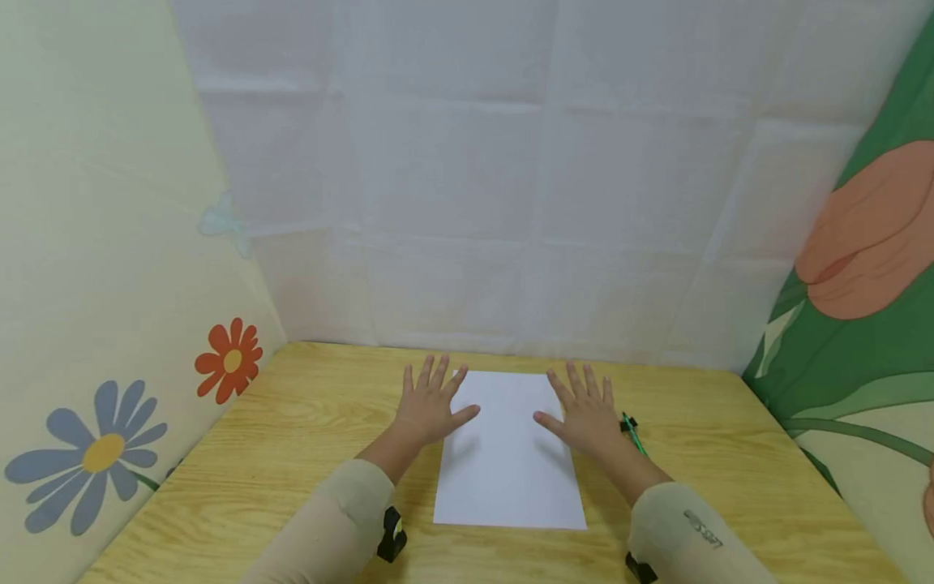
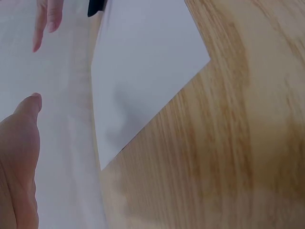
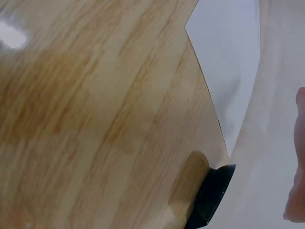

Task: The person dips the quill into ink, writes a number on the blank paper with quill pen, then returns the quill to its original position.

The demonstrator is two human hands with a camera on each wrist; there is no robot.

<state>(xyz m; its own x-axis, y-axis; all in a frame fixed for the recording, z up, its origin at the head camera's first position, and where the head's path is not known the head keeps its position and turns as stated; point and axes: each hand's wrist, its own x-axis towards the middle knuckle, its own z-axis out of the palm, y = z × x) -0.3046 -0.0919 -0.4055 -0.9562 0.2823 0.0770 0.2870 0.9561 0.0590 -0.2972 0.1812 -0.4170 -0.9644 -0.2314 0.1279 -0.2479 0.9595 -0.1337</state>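
Note:
A white sheet of paper [image 1: 507, 454] lies flat on the wooden table [image 1: 292, 454], its long side running away from me. My left hand [image 1: 430, 403] rests palm down with fingers spread on the sheet's far left corner. My right hand [image 1: 584, 410] lies the same way on the far right corner. The left wrist view shows the paper [image 2: 143, 71] on the wood and part of my left hand [image 2: 19, 157]. In the right wrist view the paper [image 3: 228, 62] shows at the top, with a sliver of my right hand [image 3: 298, 191].
A green pen [image 1: 633, 434] with a black clip lies on the table just right of my right hand. Its dark end [image 3: 212, 195] shows in the right wrist view. Fabric walls close in the table at the back, left and right.

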